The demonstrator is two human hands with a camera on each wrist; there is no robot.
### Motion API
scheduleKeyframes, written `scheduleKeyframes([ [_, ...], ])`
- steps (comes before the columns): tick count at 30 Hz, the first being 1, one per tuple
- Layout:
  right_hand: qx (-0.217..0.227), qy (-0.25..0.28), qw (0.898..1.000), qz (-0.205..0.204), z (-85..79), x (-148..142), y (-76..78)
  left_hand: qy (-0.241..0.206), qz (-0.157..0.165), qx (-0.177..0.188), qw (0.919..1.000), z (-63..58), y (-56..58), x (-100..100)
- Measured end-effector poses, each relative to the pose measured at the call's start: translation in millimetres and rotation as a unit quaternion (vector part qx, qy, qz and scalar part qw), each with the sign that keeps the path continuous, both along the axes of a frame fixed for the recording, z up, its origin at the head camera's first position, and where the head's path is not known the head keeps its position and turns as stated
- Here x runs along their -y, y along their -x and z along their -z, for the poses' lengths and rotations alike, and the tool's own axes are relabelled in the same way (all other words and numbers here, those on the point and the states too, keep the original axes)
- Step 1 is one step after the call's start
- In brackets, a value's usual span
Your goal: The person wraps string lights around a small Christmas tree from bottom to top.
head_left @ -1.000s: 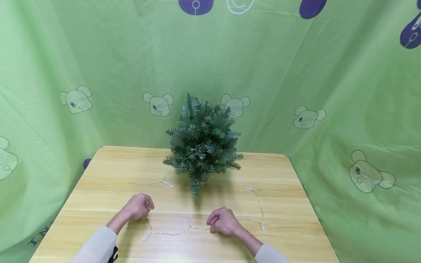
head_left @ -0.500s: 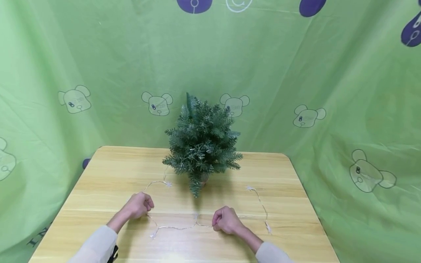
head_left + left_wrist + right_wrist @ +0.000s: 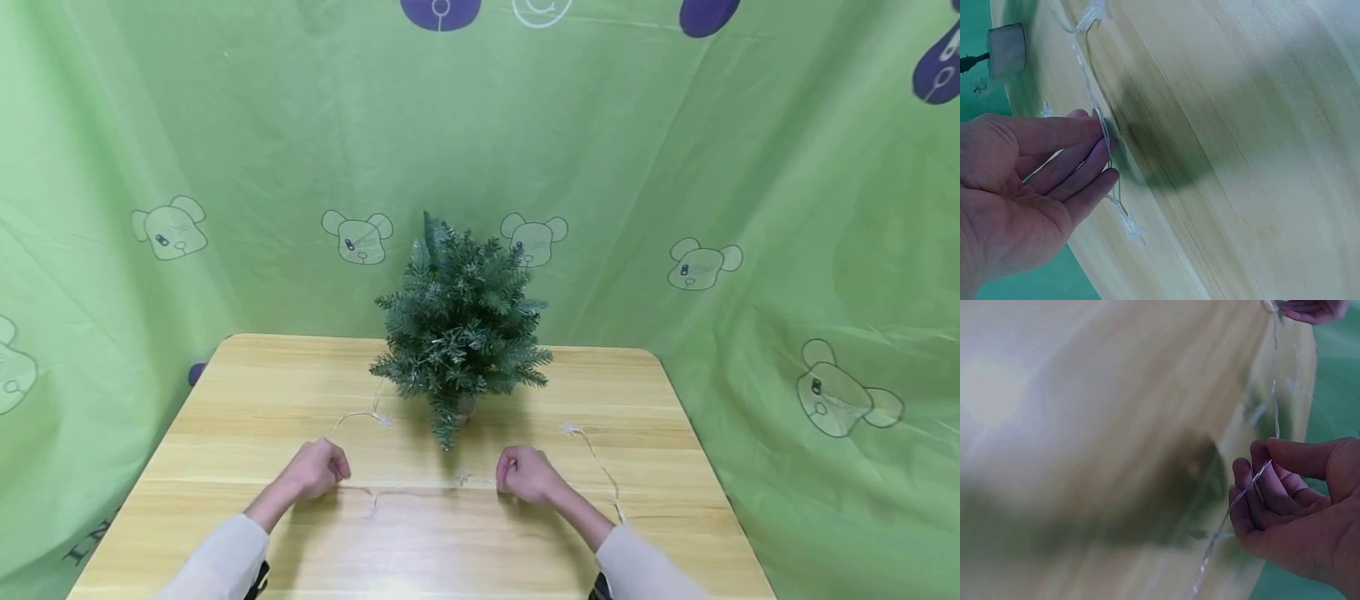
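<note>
A string of star-shaped fairy lights (image 3: pixel 461 478) on thin clear wire runs between both hands, in front of a small artificial Christmas tree (image 3: pixel 461 325). My left hand (image 3: pixel 317 468) pinches the wire between thumb and fingertips; its wrist view shows a clear star (image 3: pixel 1132 229) hanging just past the fingers. On the right, my other hand (image 3: pixel 528 475) also pinches the wire, thumb against index finger, and the strand (image 3: pixel 1204 575) crosses its other fingers. Between the hands the wire stretches nearly straight, with two stars on it. Loose ends lie on the wood table either side of the tree.
The tree's round pale base (image 3: pixel 1007 51) stands on the light wood table (image 3: pixel 262 367), toward the back. A green curtain (image 3: pixel 615 167) with bear-like prints encloses the back and both sides. Another star (image 3: pixel 572 428) lies right of the tree.
The right hand has moved away from the body and slightly right, drawing the sagging wire between the hands nearly straight. The left hand and the tree have stayed in place.
</note>
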State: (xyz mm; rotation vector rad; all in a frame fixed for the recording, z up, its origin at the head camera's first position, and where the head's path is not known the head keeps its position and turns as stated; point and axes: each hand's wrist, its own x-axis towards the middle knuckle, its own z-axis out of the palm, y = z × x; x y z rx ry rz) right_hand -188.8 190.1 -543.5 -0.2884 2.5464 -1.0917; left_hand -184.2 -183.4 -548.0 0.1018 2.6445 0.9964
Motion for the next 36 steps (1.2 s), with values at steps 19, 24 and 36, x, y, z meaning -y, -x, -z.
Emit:
scheduleKeyframes([
  [19,0.021,0.010,1.000,0.008,-69.2,-24.2,23.7,0.017,0.040,-0.009,0.9990,-16.8,1.3,-10.5],
  [24,0.048,0.007,0.999,-0.024,-89.0,-32.8,20.9,0.023,0.077,-0.002,0.9967,-34.8,3.3,-5.9],
  [36,0.085,-0.006,0.994,-0.073,-136.4,-56.9,20.1,0.027,0.116,0.027,0.9925,-67.1,12.0,12.8],
])
